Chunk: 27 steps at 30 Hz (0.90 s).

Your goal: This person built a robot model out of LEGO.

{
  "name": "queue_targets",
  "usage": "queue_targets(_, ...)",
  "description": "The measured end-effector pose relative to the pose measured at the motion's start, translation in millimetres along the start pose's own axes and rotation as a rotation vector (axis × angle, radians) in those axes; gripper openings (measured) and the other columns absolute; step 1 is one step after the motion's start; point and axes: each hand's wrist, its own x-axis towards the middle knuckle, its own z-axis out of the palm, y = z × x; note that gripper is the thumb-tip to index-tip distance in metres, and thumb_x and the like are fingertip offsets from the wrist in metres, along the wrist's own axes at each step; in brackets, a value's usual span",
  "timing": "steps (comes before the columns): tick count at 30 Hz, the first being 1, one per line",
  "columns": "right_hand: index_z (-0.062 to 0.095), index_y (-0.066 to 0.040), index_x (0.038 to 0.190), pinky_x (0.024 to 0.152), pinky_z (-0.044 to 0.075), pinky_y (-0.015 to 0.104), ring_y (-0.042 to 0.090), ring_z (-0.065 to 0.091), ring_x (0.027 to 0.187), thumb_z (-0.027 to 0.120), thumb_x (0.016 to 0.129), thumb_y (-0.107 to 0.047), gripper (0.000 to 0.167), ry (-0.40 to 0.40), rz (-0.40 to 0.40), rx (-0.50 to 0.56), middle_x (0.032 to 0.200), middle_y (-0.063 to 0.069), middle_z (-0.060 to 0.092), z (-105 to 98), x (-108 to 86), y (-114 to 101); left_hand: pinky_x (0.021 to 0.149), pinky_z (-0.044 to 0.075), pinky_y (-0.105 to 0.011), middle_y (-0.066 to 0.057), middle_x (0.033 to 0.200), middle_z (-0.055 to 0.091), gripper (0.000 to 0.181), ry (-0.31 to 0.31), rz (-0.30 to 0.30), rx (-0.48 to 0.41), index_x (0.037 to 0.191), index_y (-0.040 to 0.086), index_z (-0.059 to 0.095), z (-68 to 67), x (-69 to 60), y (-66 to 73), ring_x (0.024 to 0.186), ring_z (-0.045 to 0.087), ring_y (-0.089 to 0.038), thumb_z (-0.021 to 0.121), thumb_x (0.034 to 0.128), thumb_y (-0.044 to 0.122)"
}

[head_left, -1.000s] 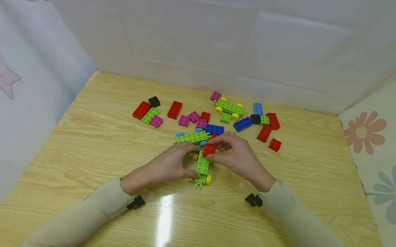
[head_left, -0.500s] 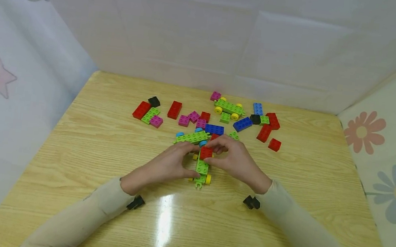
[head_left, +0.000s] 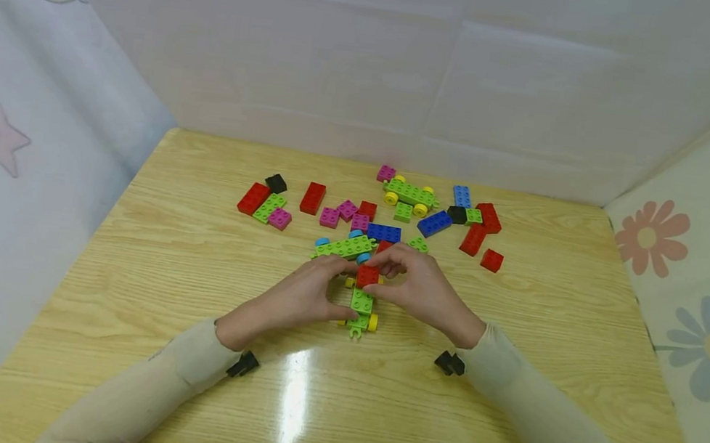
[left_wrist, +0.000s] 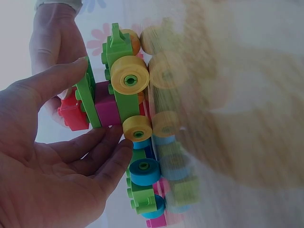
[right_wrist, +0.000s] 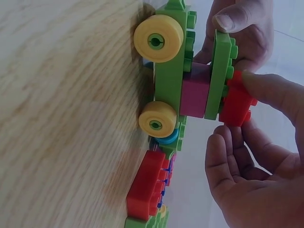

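My right hand pinches a small red brick between thumb and fingers. It sits at one end of a flat green plate, and the right wrist view shows its underside against the plate's studs. Beneath that plate is a magenta brick, fixed on a green car base with yellow wheels. With thumb at the near end and fingers at the far end, my left hand grips the plate. Just beyond it lies another green car base with blue wheels.
Loose bricks lie across the back of the table, among them a dark blue brick, a red brick and a magenta brick. A third car base with yellow wheels stands near the back wall.
My right hand has moved slightly left and toward me, bringing the red brick from beside the plate's far end onto it. The left hand has stayed in place.
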Motion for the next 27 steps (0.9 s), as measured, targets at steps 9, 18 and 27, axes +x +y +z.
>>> queue_targets(9, 0.081, -0.019, 0.124, 0.102, 0.062, 0.05, 0.028, 0.07, 0.113, 0.093, 0.095, -0.025, 0.032, -0.008, 0.002, -0.053, 0.122, -0.001, 0.075, -0.7, 1.4, -3.5, 0.125, 0.05, -0.058, -0.009, 0.157, 0.066, 0.076, -0.005, 0.007, -0.009, 0.154, 0.01, 0.064, -0.3, 0.6, -1.6, 0.148, 0.06, -0.033, 0.095, 0.0917, 0.04)
queue_targets(18, 0.081, -0.018, 0.123, 0.101, 0.062, 0.049, 0.028, 0.07, 0.113, 0.094, 0.094, -0.024, 0.033, -0.006, -0.002, -0.064, 0.122, -0.001, 0.075, -1.4, 0.1, -6.1, 0.127, 0.048, -0.062, -0.01, 0.159, 0.064, 0.076, -0.009, -0.003, 0.0, 0.155, 0.011, 0.064, -1.4, -0.1, 0.1, 0.151, 0.058, -0.035, 0.094, 0.0919, 0.041)
queue_targets(27, 0.081, -0.018, 0.124, 0.1, 0.061, 0.044, 0.028, 0.07, 0.112, 0.093, 0.095, -0.023, 0.032, -0.007, -0.004, -0.081, 0.124, -0.001, 0.075, 0.5, 0.9, -4.0, 0.128, 0.047, -0.061, -0.011, 0.16, 0.063, 0.076, -0.008, -0.004, 0.007, 0.155, 0.01, 0.064, -1.9, -0.7, 1.1, 0.153, 0.057, -0.036, 0.094, 0.0919, 0.041)
